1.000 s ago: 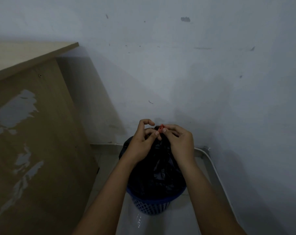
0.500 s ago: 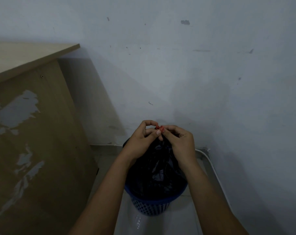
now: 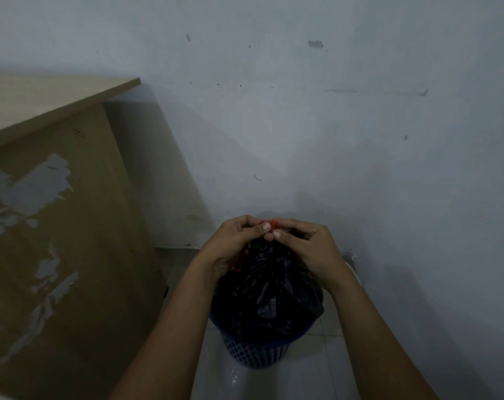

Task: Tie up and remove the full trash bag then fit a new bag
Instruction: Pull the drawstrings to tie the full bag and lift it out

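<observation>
Blue perforated bin (image 3: 256, 355) stands on tiled floor (image 3: 302, 379), nearest camera. Black trash bag (image 3: 268, 295) sits inside bin, gathered upward to neck. Left hand (image 3: 233, 243) and right hand (image 3: 305, 246) meet above neck, thumbs touching, both pinching red drawstring (image 3: 271, 223) (loose strand also visible under left palm). Wooden desk (image 3: 57, 226) at left. Scuffed wall (image 3: 331, 140) behind.

I look down into a dim corner of what seems a plain home or office room: a scuffed, marked pale wall (image 3: 331, 125), a worn laminate desk (image 3: 57, 197) with peeling veneer, a tiled floor (image 3: 317, 379), and a small blue perforated wastebasket (image 3: 256, 355) beside the desk.
</observation>
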### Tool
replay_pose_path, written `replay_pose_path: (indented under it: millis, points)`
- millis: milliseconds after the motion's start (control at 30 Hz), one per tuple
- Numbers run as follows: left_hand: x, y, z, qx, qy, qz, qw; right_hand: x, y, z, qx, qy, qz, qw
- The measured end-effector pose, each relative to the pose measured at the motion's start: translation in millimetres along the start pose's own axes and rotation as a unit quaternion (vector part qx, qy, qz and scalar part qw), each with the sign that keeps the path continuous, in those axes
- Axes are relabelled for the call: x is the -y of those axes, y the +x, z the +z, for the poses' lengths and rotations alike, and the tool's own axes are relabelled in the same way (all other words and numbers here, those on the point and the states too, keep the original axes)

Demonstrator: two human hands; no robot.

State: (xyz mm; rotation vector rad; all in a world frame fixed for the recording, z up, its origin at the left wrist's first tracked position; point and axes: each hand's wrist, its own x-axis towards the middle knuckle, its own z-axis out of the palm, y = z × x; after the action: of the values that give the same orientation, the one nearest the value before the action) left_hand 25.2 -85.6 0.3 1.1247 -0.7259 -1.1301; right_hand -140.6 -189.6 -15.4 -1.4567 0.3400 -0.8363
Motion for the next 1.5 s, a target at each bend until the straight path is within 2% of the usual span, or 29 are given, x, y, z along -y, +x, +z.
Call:
replay_pose_path:
  millis: [100, 333, 400, 500, 567, 633, 667, 700, 733, 833, 900, 1067, 1267, 1500]
  points:
    - [-4, -1, 4, 0.006, -0.010, 0.001, 1.000, -2, -1, 3, -0.022, 0.006, -0.003, 1.000]
    - [5, -2, 16, -0.027, -0.033, 0.010, 0.999, -12, 2, 14, -0.134, -0.042, -0.010, 0.990]
    - [8, -1, 16, -0.035, -0.002, 0.028, 0.999, -16, 2, 17, -0.160, -0.064, -0.001, 0.985]
    - [10, -2, 15, -0.059, 0.116, 0.079, 0.988, -18, 1, 19, -0.168, -0.113, 0.015, 0.979]
    - [14, 0, 16, -0.093, 0.244, 0.122, 0.958, -17, 1, 21, -0.173, -0.149, 0.014, 0.974]
    - [20, 0, 20, -0.179, 0.415, 0.169, 0.876, -16, 2, 24, -0.189, -0.180, 0.007, 0.965]
    - [22, 0, 21, -0.217, 0.457, 0.196, 0.840, -14, 3, 27, -0.196, -0.193, 0.000, 0.961]
    - [24, 1, 21, -0.237, 0.460, 0.218, 0.828, -14, 4, 28, -0.202, -0.202, -0.009, 0.958]
    - [26, 3, 19, -0.239, 0.438, 0.225, 0.837, -12, 3, 28, -0.204, -0.202, -0.021, 0.958]
    - [24, 7, 13, -0.187, 0.317, 0.178, 0.913, -9, -1, 28, -0.204, -0.212, -0.057, 0.954]
    - [24, 7, 12, -0.178, 0.288, 0.166, 0.926, -9, -3, 27, -0.199, -0.244, -0.068, 0.947]
    - [24, 4, 13, -0.205, 0.266, 0.155, 0.929, -9, -11, 25, -0.174, -0.313, -0.090, 0.930]
    - [21, 3, 15, -0.251, 0.347, 0.161, 0.889, -2, -14, 21, -0.114, -0.457, -0.156, 0.868]
    - [20, 7, 21, -0.270, 0.410, 0.187, 0.851, -2, -11, 26, -0.118, -0.508, -0.162, 0.838]
